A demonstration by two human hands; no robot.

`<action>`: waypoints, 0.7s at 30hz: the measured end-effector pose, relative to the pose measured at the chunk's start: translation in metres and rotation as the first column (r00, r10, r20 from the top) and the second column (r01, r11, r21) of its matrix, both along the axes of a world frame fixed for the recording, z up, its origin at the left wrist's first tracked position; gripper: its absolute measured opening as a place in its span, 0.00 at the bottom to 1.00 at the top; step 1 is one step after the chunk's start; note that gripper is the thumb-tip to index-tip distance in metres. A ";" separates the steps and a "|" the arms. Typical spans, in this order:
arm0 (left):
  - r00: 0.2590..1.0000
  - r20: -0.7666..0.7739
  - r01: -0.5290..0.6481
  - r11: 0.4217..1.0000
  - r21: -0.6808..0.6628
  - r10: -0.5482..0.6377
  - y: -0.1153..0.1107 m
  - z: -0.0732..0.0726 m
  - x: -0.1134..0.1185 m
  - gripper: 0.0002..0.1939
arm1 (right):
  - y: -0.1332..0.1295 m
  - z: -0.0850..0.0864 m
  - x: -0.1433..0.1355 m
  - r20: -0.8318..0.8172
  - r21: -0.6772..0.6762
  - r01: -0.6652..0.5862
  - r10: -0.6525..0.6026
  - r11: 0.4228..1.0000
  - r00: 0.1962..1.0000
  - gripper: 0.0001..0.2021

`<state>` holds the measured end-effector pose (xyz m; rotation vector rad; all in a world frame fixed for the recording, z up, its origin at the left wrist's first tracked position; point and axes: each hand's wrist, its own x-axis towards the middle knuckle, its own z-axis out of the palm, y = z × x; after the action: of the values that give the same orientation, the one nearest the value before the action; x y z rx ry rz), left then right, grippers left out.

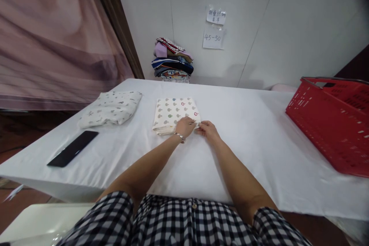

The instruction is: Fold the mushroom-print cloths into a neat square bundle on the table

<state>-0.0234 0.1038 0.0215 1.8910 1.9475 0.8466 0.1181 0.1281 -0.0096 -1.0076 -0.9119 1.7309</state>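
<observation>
A cream cloth (175, 110) with grey, red, green and blue prints lies folded in several layers on the white-covered table (245, 123). My left hand (185, 126), with a silver bracelet at the wrist, pinches the cloth's near edge close to its right corner. Just to the right, my right hand (208, 130) has its thumb and fingers closed on that same near right corner. The two hands almost touch. The undersides of the fingers are hidden.
Left of the folded cloth lie another printed white cloth (112, 108) and a black flat object (73, 148). A red basket (328, 127) stands at the right. Stacked folded fabrics (173, 61) rise behind the table's far edge, by the wall with paper signs (213, 38).
</observation>
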 end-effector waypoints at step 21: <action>0.874 -0.434 0.300 0.945 0.130 -0.218 -0.011 0.000 -0.004 0.19 | 0.004 0.003 0.001 0.156 0.139 0.062 -0.084 0.988 0.984 0.15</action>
<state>-0.0276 0.0929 0.0214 2.5569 1.8094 0.6071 0.1196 0.1321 -0.0062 -1.0906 -1.0661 1.5224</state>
